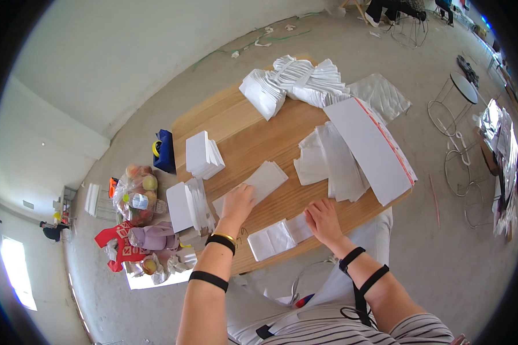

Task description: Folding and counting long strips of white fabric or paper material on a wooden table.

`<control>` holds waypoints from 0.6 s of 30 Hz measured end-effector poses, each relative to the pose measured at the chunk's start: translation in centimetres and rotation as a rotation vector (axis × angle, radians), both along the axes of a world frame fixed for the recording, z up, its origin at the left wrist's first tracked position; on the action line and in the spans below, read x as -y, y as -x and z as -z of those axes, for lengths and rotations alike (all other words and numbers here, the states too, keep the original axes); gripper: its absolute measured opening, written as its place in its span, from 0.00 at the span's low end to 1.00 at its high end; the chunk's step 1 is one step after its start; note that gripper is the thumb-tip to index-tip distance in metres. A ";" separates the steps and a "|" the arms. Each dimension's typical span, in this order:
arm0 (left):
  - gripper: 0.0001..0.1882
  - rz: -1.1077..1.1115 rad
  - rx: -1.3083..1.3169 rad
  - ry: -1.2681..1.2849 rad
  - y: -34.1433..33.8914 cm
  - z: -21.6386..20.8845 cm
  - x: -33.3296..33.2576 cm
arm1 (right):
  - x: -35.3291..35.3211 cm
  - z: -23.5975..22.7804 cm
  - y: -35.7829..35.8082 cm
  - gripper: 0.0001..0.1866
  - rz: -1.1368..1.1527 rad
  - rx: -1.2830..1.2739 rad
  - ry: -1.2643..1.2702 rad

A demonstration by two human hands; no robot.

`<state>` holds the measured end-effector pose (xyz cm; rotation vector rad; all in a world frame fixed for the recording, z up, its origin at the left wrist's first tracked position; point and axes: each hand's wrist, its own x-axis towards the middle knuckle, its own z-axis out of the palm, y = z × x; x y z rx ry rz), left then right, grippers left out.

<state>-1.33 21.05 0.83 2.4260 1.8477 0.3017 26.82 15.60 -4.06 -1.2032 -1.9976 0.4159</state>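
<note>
My left hand (239, 201) is closed over the middle of a long, flat white stack of thin pieces (266, 181) on the table. Its fingers are bent down onto the stack, and the fingertips are partly hidden. Farther right and nearer to me, my right hand (323, 219) has its fingers apart and extended, its fingertips at the end of a thin white translucent sleeve (300, 227). Next to that sleeve, by the table's near edge, lies a wrinkled white plastic-looking packet (271, 241). Both wrists wear dark bands.
Upright white boxes (199, 154) and more white boxes (184, 206) line the left of the wooden table (230, 129). Banded white bundles (305, 80) lie at the far end. Translucent sleeves (335, 161) sit beside a large white box (369, 150). Bagged fruit (138, 192) is off the left edge.
</note>
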 end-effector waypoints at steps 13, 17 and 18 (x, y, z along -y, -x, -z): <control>0.03 -0.012 -0.136 -0.013 -0.5 0.7 -1.6 | -0.3 -0.2 0.2 0.04 0.004 -0.003 -0.035; 0.05 -0.091 -0.009 0.033 -0.1 0.4 -1.5 | -0.3 -0.2 0.1 0.04 0.011 -0.021 -0.031; 0.05 -0.090 -0.013 0.034 0.0 0.4 -1.5 | -0.3 -0.3 0.1 0.04 0.012 -0.025 -0.031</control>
